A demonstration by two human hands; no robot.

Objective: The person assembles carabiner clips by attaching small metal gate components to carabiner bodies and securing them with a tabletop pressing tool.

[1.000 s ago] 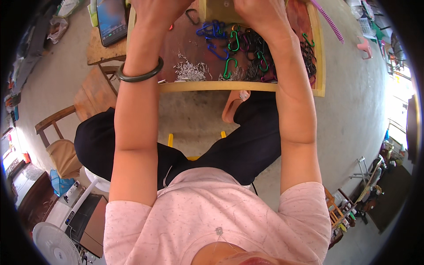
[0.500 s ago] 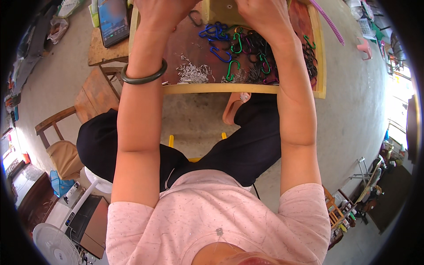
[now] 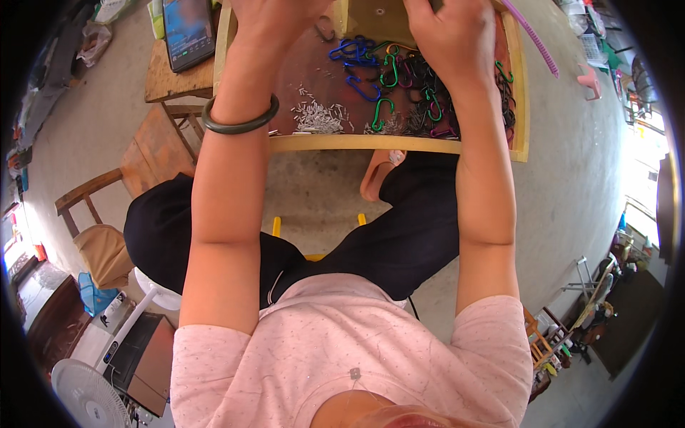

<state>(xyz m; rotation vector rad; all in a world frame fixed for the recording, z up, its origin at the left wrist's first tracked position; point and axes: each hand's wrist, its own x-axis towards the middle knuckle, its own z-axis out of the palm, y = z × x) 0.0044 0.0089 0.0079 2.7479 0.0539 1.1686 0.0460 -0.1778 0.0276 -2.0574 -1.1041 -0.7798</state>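
Observation:
My left hand (image 3: pixel 275 18) and my right hand (image 3: pixel 449 32) reach up over a wooden tray table (image 3: pixel 399 145) at the top edge of the picture; their fingers run out of view, so what they hold is hidden. Below them lies a heap of coloured carabiner clips (image 3: pixel 399 78), blue, green and black. A pile of small silver metal pins (image 3: pixel 320 116) lies near the tray's front rim, under my left wrist. A dark green bangle (image 3: pixel 239 121) sits on my left forearm.
A tablet (image 3: pixel 187 30) lies on a low wooden table (image 3: pixel 165 78) to the left. A wooden chair (image 3: pixel 93 214) and a white fan (image 3: pixel 85 392) stand at the lower left. A purple coiled cord (image 3: pixel 531 36) hangs at the upper right.
Both arms have crept slightly further up toward the top edge; the hands stay over the tray and the clips have not moved.

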